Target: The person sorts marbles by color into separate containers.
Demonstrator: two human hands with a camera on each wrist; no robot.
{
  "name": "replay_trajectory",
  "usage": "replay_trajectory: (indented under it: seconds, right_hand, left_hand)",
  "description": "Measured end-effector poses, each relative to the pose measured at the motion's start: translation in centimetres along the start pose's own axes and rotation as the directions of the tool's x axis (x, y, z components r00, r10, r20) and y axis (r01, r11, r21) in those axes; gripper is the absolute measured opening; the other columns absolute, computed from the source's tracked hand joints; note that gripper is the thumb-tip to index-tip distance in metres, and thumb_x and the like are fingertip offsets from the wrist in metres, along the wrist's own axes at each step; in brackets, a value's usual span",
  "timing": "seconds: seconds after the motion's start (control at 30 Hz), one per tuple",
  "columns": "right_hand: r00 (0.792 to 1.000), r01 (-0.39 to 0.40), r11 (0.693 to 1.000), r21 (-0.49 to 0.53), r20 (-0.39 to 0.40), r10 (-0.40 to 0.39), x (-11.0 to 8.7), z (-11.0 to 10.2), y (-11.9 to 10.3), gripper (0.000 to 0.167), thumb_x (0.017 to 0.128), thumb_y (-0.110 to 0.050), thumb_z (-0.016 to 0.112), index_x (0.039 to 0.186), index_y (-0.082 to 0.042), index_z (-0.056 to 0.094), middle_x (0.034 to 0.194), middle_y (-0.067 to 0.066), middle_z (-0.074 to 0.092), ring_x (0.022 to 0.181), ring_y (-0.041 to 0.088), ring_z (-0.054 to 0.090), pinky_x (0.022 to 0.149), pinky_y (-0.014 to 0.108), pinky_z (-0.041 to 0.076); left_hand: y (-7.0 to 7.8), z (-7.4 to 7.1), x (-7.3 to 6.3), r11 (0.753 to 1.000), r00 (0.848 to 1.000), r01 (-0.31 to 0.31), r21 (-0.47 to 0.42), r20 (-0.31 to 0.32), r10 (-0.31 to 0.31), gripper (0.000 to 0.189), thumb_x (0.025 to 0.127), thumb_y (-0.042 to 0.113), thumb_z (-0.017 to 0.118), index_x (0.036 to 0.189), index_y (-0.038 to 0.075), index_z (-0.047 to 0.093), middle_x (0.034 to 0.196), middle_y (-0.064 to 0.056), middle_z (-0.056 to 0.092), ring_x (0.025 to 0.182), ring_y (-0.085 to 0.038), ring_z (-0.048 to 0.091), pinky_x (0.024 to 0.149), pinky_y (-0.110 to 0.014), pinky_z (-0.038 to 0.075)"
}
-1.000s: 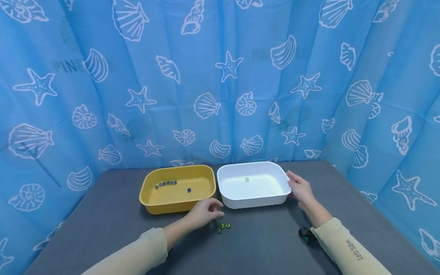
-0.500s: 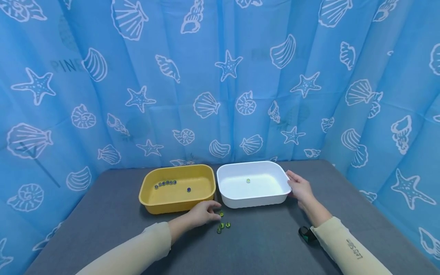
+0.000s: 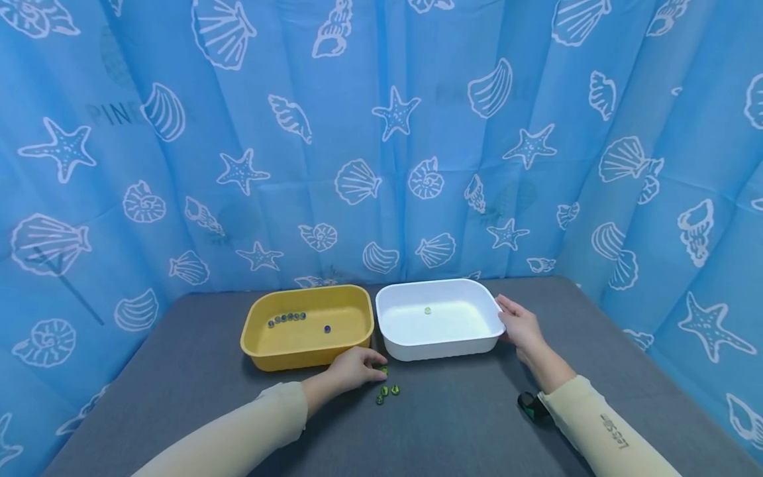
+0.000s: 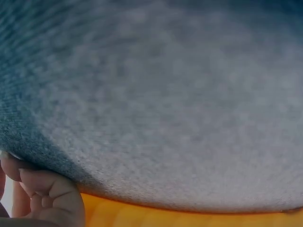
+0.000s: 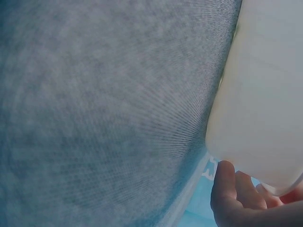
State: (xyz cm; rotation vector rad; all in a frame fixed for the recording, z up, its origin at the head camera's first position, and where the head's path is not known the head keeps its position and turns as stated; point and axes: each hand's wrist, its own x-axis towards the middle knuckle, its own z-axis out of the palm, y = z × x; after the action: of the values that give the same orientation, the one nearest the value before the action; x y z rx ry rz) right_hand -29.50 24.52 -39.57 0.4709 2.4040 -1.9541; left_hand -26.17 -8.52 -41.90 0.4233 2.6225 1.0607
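My left hand [image 3: 356, 368] is low over the table, thumb and forefinger curled around a green marble [image 3: 385, 370]. The marble is partly hidden by the fingertips. Three more green marbles, one of them the right-hand marble [image 3: 396, 390], lie just in front of it. At the right end of the white bin [image 3: 441, 351], my right hand [image 3: 523, 329] grips the rim and wall; its fingers [image 5: 223, 187] touch the bin's outside in the right wrist view. One pale green marble [image 3: 427, 310] sits inside that bin. Curled fingers [image 4: 52, 191] show in the left wrist view, but no marble does.
Left of the white bin stands a yellow bin [image 3: 292, 362] holding several blue marbles [image 3: 290, 317]. A small black object [image 3: 532, 405] lies by the right sleeve. The grey table [image 3: 453, 430] is enclosed by a blue shell-patterned curtain [image 3: 369, 132].
My left hand first drew back slightly, uncovering a green marble, then moved onto it with thumb and forefinger drawing together. The marble in the white bin rolled slightly. My right hand stayed put.
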Motion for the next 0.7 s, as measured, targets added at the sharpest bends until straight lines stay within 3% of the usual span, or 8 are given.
replay_trajectory:
  seconds: [0.7]
  right_hand:
    - [1.0, 0.006, 1.0, 0.0, -0.008, -0.006, 0.14, 0.06, -0.08, 0.048, 0.107, -0.013, 0.029, 0.154, -0.007, 0.023, 0.157, 0.014, 0.026, 0.142, 0.031, 0.029, 0.104, 0.05, 0.041]
  left_hand:
    - [0.49, 0.17, 0.18, 1.0, 0.999, 0.011, 0.029, -0.033, -0.01, 0.016, 0.085, 0.018, 0.076, 0.1, 0.014, 0.075, 0.086, 0.006, 0.064, 0.076, -0.013, 0.052, 0.068, -0.03, 0.046]
